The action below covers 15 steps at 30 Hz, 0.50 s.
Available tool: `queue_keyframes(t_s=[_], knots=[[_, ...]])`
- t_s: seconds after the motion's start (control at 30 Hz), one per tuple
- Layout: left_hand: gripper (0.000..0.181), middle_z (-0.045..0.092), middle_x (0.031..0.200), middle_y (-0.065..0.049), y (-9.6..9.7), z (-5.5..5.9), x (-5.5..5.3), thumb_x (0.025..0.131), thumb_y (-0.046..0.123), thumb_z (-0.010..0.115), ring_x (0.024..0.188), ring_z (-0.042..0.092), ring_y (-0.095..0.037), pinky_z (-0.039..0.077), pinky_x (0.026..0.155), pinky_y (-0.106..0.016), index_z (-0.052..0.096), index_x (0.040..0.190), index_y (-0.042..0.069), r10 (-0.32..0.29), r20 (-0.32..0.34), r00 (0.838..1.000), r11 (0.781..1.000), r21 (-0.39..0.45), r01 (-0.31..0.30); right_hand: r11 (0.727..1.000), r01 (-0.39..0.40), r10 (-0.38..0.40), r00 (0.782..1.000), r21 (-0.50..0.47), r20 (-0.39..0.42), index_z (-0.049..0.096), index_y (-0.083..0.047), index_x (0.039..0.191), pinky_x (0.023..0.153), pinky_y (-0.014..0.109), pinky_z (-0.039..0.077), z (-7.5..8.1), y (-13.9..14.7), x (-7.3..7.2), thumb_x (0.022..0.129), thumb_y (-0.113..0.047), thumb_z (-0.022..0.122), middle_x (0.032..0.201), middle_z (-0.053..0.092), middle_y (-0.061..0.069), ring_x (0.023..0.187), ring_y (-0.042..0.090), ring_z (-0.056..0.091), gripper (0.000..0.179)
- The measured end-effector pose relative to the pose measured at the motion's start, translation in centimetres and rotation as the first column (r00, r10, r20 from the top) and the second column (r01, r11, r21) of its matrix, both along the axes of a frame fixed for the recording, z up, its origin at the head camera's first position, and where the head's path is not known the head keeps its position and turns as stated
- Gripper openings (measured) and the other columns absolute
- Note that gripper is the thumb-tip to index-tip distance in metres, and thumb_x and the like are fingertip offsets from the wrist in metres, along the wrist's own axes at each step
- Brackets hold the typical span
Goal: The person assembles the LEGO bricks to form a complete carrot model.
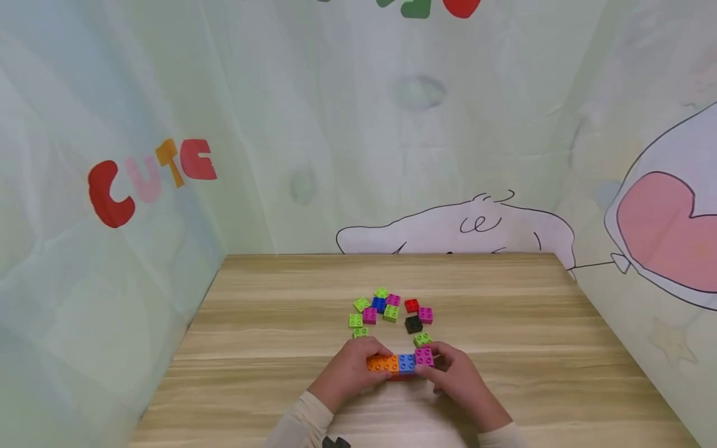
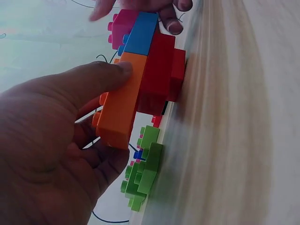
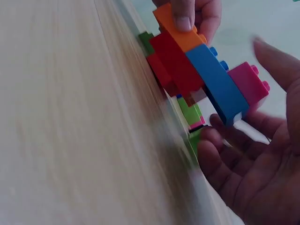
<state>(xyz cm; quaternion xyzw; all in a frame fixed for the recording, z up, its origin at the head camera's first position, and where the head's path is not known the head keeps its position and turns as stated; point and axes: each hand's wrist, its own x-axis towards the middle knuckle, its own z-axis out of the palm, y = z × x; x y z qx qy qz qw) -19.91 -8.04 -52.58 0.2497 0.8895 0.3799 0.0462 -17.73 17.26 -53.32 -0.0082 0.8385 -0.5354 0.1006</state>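
Observation:
A small built stack of toy building bricks sits between both hands in the head view. Its top row has an orange brick (image 1: pixel 383 363) and a blue brick (image 1: pixel 406 363), with a pink brick (image 1: pixel 424 356) raised on the blue one's right end. Under them, the left wrist view shows red bricks (image 2: pixel 157 72) in two levels. My left hand (image 1: pixel 354 366) grips the orange end, thumb on the near side and fingers behind. Around the pink end is my right hand (image 1: pixel 460 378); its thumb stands off the brick and its fingers bend loosely behind, contact partly hidden.
Several loose bricks lie beyond the hands: lime green (image 1: pixel 391 313), pink (image 1: pixel 426 315), dark blue (image 1: pixel 379 304), red (image 1: pixel 411 305) and black (image 1: pixel 414 324). A lime brick (image 1: pixel 422 340) lies close to the right fingers. Printed cloth walls (image 1: pixel 269 155) surround the wooden table (image 1: pixel 269 323).

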Motion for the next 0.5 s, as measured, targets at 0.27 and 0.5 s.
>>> queue_keyframes(t_s=[0.27, 0.5], knots=[[0.034, 0.070, 0.127, -0.001, -0.8, -0.3, -0.7, 0.091, 0.037, 0.080, 0.123, 0.060, -0.026, 0.047, 0.107, -0.052, 0.075, 0.120, 0.021, 0.088, -0.042, 0.995, 0.996, 0.038, -0.086, 0.985, -0.057, 0.083, 0.983, 0.162, -0.161, 0.073, -0.021, 0.112, 0.076, 0.029, 0.056, -0.4, 0.4, -0.2, 0.081, -0.023, 0.089, 0.104, 0.069, -0.005, 0.088, 0.015, 0.063, 0.036], [0.030, 0.069, 0.127, -0.009, -3.9, -1.5, -3.1, 0.090, 0.011, 0.074, 0.126, 0.059, -0.035, 0.046, 0.108, -0.056, 0.076, 0.120, 0.012, 0.259, -0.061, 0.964, 0.963, 0.091, -0.253, 0.988, -0.040, 0.062, 0.988, 0.151, -0.144, 0.073, -0.022, 0.111, 0.074, 0.029, 0.054, -0.4, 0.4, -0.3, 0.080, -0.022, 0.090, 0.099, 0.068, -0.005, 0.086, 0.016, 0.060, 0.036]])
